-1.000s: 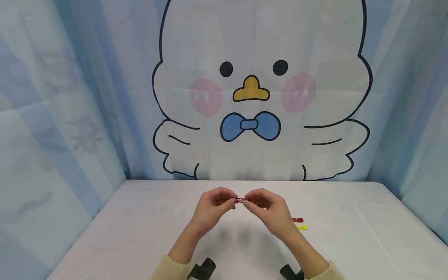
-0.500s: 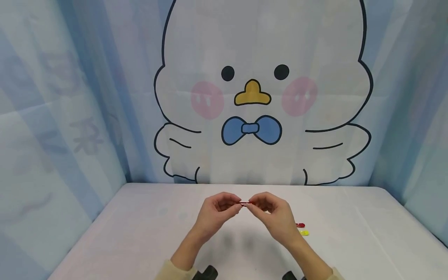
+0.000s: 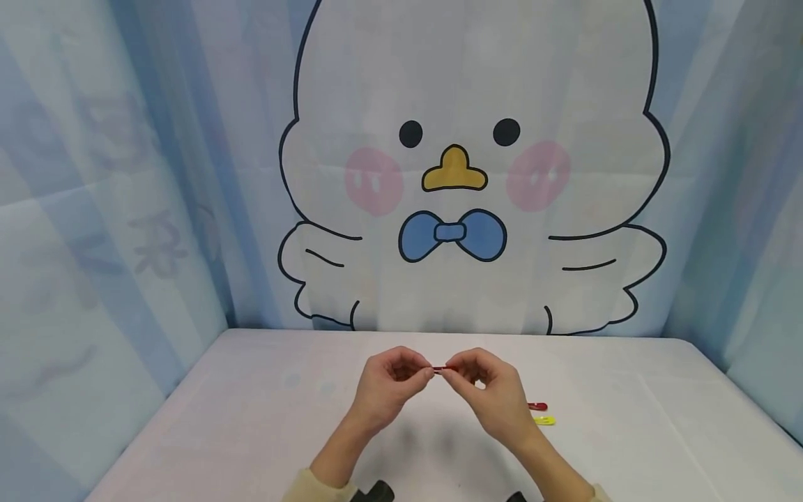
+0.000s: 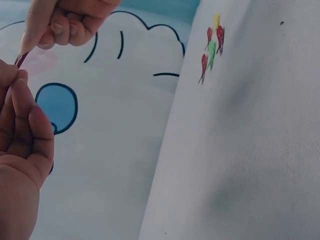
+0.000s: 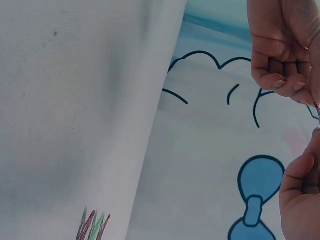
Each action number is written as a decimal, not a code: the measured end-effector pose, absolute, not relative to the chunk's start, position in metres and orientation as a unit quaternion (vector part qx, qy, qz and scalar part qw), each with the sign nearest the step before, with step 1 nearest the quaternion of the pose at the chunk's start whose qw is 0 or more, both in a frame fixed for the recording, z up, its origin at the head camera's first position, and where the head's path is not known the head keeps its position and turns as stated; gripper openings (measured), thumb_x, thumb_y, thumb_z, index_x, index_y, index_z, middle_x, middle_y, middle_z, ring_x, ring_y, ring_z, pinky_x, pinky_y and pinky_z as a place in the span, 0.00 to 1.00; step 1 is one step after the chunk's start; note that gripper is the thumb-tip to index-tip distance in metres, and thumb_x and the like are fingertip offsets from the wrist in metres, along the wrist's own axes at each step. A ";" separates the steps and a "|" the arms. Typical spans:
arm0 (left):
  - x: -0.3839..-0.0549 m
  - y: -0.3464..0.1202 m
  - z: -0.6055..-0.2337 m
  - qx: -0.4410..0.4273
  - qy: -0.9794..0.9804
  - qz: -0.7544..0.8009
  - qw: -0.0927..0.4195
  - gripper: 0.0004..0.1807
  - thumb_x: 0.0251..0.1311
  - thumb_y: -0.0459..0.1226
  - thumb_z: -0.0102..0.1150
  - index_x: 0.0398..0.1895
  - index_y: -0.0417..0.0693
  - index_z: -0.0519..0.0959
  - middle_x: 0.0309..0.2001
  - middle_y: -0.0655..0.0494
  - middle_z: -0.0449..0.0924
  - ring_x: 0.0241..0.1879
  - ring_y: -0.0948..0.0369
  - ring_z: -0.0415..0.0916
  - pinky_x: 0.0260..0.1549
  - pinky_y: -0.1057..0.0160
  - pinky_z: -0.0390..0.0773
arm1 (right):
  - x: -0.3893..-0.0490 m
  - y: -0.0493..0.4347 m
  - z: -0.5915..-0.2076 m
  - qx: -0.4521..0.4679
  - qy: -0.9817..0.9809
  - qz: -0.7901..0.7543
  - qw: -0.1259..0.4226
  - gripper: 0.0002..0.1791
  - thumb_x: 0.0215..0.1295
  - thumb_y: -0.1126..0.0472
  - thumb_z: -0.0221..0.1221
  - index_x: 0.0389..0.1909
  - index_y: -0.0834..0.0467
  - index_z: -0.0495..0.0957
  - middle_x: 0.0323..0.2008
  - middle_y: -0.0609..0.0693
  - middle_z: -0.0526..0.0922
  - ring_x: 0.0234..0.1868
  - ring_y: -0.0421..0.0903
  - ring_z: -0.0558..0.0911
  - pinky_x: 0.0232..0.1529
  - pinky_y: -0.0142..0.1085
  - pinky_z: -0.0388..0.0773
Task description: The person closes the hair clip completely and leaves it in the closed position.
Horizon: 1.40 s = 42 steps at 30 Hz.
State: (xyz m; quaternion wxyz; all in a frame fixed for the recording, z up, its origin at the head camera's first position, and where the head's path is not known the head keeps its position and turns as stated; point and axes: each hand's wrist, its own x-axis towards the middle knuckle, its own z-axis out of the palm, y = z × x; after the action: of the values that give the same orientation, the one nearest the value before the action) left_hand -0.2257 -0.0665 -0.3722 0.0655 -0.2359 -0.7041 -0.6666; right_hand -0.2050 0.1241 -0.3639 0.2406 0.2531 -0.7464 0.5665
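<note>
A small red snap hair clip (image 3: 442,369) is held up above the table between both hands. My left hand (image 3: 390,389) pinches its left end with thumb and fingers. The clip's other end is pinched by my right hand (image 3: 492,392). In the left wrist view only a short dark red piece of the held clip (image 4: 21,60) shows between the fingertips. Whether it is snapped or unsnapped is too small to tell. On the table beyond the right forearm lie a red clip (image 3: 538,406) and a yellow clip (image 3: 544,421), both partly hidden by that arm.
The left wrist view shows several clips grouped on the white table (image 3: 251,418), a green clip (image 4: 212,49) among them. Behind the table's far edge hangs a curtain (image 3: 452,293) with a cartoon bird. More curtain (image 3: 113,279) runs along the left side.
The head view has tilted a little, so the whole scene sits lower. Both hands keep their pinch on the red hair clip, with only slight finger shifts.
</note>
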 end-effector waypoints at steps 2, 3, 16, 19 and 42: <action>-0.225 -0.066 -0.373 -0.236 -0.705 -0.664 0.077 0.04 0.62 0.30 0.67 0.38 0.37 0.83 0.35 0.49 0.83 0.32 0.60 0.77 0.34 0.66 0.79 | -0.205 0.124 -0.364 0.252 -0.745 0.567 0.243 0.05 0.61 0.69 0.69 0.36 0.58 0.83 0.28 0.47 0.81 0.26 0.42 0.76 0.28 0.33 0.75; -0.225 -0.065 -0.373 -0.235 -0.705 -0.665 0.081 0.04 0.62 0.29 0.67 0.38 0.37 0.83 0.34 0.50 0.83 0.31 0.60 0.76 0.33 0.66 0.78 | -0.205 0.124 -0.364 0.250 -0.745 0.568 0.244 0.05 0.61 0.69 0.69 0.35 0.58 0.83 0.28 0.46 0.81 0.26 0.42 0.75 0.28 0.33 0.75; -0.224 -0.063 -0.375 -0.218 -0.729 -0.641 0.099 0.03 0.61 0.30 0.67 0.36 0.38 0.84 0.32 0.53 0.83 0.29 0.61 0.76 0.31 0.66 0.78 | -0.210 0.126 -0.372 0.263 -0.748 0.555 0.249 0.07 0.60 0.69 0.69 0.37 0.58 0.84 0.30 0.46 0.83 0.27 0.41 0.78 0.31 0.31 0.77; -0.223 -0.063 -0.373 -0.210 -0.727 -0.647 0.089 0.04 0.62 0.30 0.68 0.37 0.38 0.84 0.32 0.52 0.83 0.30 0.61 0.76 0.32 0.67 0.78 | -0.211 0.127 -0.372 0.279 -0.755 0.529 0.269 0.10 0.59 0.70 0.70 0.39 0.57 0.83 0.30 0.45 0.82 0.27 0.41 0.78 0.31 0.31 0.77; -0.227 -0.068 -0.369 -0.227 -0.729 -0.646 0.021 0.07 0.63 0.33 0.67 0.42 0.38 0.82 0.37 0.52 0.83 0.36 0.59 0.80 0.38 0.66 0.79 | -0.219 0.134 -0.376 0.364 -0.747 0.433 0.349 0.18 0.51 0.77 0.72 0.38 0.54 0.83 0.31 0.41 0.81 0.28 0.38 0.77 0.31 0.29 0.77</action>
State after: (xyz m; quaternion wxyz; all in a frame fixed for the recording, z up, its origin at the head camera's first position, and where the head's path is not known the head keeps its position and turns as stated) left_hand -0.2273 -0.0684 -0.3690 0.0208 -0.2274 -0.7285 -0.6458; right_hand -0.2191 0.1335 -0.3761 0.3487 0.3645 -0.7471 0.4330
